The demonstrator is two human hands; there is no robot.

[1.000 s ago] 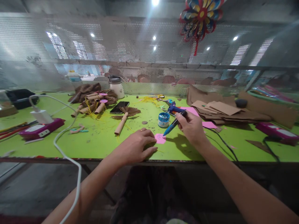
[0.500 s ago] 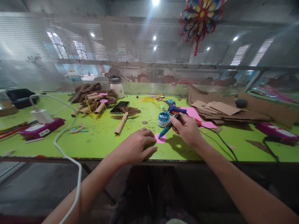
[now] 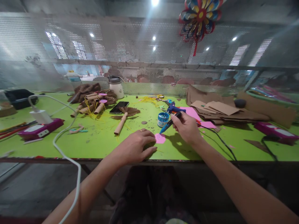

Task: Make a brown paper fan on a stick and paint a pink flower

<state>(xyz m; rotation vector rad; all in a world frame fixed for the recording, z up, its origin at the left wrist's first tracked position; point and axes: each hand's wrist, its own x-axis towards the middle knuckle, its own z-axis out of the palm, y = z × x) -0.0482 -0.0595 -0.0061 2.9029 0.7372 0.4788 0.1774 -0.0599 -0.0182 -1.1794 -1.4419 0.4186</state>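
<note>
A small pink paper piece with faint marks drawn on it lies near the front edge of the green table. My left hand rests flat beside it, fingers apart, fingertips at the paper's left edge. In my right hand is a blue marker, gripped like a pen and slanting down to the left. Its tip is at the paper's upper edge; whether it touches, I cannot tell. Just behind the marker stands an open small jar with a blue rim. A blue glue gun lies behind my right hand.
Brown paper sheets are stacked at the back right. A rolled-paper figure lies left of centre, near a phone and a heap of similar rolls. A white cable hangs over the front edge from a purple power strip.
The marker tip has lifted back slightly from the paper's middle to its upper edge, uncovering the drawn marks. My left hand has stayed in place.
</note>
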